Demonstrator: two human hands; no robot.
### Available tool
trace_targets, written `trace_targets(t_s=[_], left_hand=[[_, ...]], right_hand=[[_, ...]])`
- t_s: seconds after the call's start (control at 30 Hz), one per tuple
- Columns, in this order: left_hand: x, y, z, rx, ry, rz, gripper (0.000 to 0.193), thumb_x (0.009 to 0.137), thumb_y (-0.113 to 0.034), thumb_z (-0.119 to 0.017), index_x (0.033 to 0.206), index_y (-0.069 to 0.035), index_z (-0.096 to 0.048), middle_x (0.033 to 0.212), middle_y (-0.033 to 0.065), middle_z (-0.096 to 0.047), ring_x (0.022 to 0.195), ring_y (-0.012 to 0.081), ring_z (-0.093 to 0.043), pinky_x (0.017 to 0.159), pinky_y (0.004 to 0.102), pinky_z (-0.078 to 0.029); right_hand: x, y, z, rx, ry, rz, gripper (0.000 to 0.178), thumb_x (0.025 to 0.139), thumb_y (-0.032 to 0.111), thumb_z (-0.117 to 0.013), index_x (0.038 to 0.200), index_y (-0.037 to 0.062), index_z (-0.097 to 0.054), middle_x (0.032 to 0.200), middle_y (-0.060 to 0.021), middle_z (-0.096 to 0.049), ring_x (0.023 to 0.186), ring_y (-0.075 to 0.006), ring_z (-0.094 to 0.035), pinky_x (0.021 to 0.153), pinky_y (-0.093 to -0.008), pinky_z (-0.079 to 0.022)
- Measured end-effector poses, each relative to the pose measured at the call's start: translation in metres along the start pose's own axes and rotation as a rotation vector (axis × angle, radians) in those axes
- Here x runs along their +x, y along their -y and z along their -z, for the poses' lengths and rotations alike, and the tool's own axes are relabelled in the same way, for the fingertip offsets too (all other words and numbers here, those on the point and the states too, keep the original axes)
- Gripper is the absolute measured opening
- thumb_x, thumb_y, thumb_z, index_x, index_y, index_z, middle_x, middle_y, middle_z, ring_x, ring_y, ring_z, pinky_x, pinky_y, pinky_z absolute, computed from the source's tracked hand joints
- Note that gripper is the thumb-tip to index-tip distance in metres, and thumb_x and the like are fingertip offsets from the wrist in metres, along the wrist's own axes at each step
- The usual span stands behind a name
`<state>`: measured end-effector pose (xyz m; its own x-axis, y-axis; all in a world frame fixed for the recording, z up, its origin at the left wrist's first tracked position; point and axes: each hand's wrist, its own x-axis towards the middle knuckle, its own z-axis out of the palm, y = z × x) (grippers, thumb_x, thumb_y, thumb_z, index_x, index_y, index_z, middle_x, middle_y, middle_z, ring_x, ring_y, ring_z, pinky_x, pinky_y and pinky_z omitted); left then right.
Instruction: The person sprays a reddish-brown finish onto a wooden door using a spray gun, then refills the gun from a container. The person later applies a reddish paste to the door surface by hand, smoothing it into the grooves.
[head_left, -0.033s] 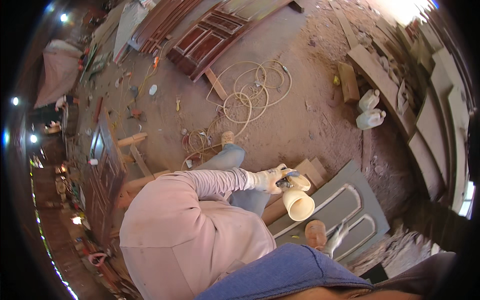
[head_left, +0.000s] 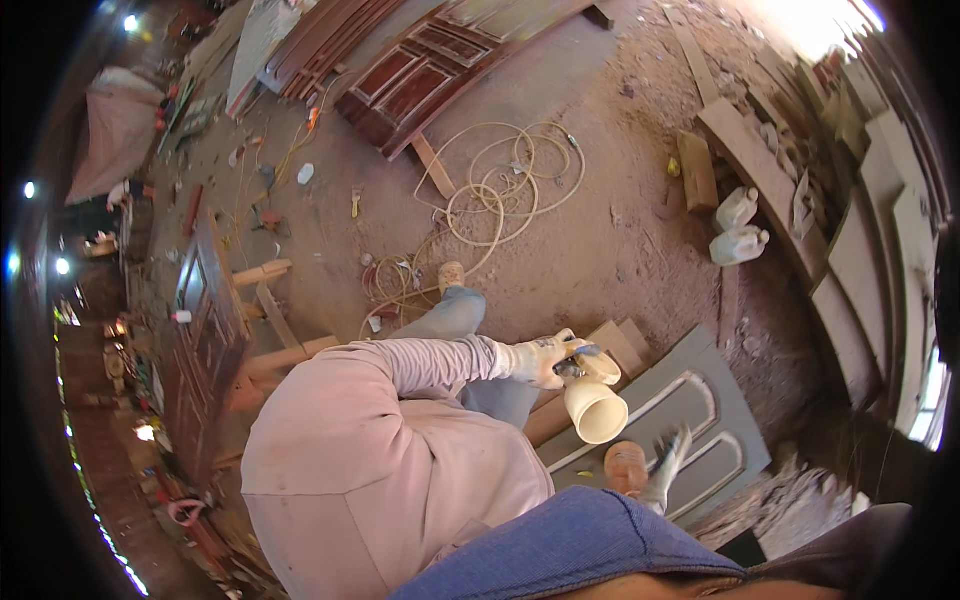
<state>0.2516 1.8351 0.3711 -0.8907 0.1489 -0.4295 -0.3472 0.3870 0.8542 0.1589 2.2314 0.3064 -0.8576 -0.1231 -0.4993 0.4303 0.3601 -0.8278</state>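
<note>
My left hand [head_left: 545, 362], in a stained pale glove, is closed on a cream plastic cup [head_left: 596, 413] whose mouth tips toward the camera. A second round cream piece [head_left: 600, 368] sits behind that cup, with something dark and blue at the fingers. Below the cup lies a grey panelled door [head_left: 640, 410] with whitish lines along its mouldings. Over this door is my right hand [head_left: 668, 468], gloved too and partly blurred. Its fingers look stretched out along the panel; anything beneath them is hidden. Beside it shows a brown, rounded, shoe-like thing [head_left: 626, 467].
A coiled yellowish hose [head_left: 500, 215] lies on the dirt floor ahead. A dark red panelled door [head_left: 430, 75] rests beyond it, and another wooden door [head_left: 205, 340] stands left. Two whitish jugs [head_left: 740, 243] and stacked boards [head_left: 870, 290] are on the right.
My right hand has swung slightly to the left, its fingers now pointing more toward the far side. My left hand and the cup have barely moved.
</note>
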Motion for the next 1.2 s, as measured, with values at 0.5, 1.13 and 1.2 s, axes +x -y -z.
trace_targets(t_s=[0.5, 1.13, 1.2], left_hand=[[-0.113, 0.118, 0.151, -0.014, -0.556, 0.067, 0.079, 0.087, -0.025, -0.063, 0.154, -0.007, -0.026, 0.134, 0.0291, -0.048, 0.115, 0.0458, -0.058, 0.099, 0.044, -0.049], [-0.392, 0.227, 0.348, -0.458, -1.305, -0.045, 0.068, 0.078, -0.003, -0.062, 0.143, 0.001, -0.045, 0.135, 0.0137, -0.055, 0.126, 0.0233, -0.053, 0.108, 0.0332, -0.041], [-0.407, 0.237, 0.363, -0.656, -1.307, -0.085, 0.068, 0.076, 0.002, -0.062, 0.142, 0.001, -0.047, 0.137, 0.0123, -0.056, 0.128, 0.0192, -0.052, 0.11, 0.0314, -0.04]], right_hand=[[0.025, 0.355, -0.419, -0.549, 1.073, 0.476, 0.081, 0.087, 0.045, -0.075, 0.146, -0.0003, -0.044, 0.141, -0.0157, -0.054, 0.132, -0.0259, -0.049, 0.11, -0.0374, -0.04], [-0.173, 0.44, -0.779, -0.801, 1.464, 1.964, 0.076, 0.064, 0.064, -0.077, 0.127, 0.0237, -0.064, 0.127, -0.017, -0.054, 0.113, -0.0402, -0.056, 0.089, -0.0512, -0.053], [-0.178, 0.442, -0.811, -0.743, 1.541, 2.107, 0.075, 0.067, 0.066, -0.076, 0.126, 0.0207, -0.065, 0.124, -0.0185, -0.055, 0.109, -0.0407, -0.058, 0.085, -0.05, -0.055]])
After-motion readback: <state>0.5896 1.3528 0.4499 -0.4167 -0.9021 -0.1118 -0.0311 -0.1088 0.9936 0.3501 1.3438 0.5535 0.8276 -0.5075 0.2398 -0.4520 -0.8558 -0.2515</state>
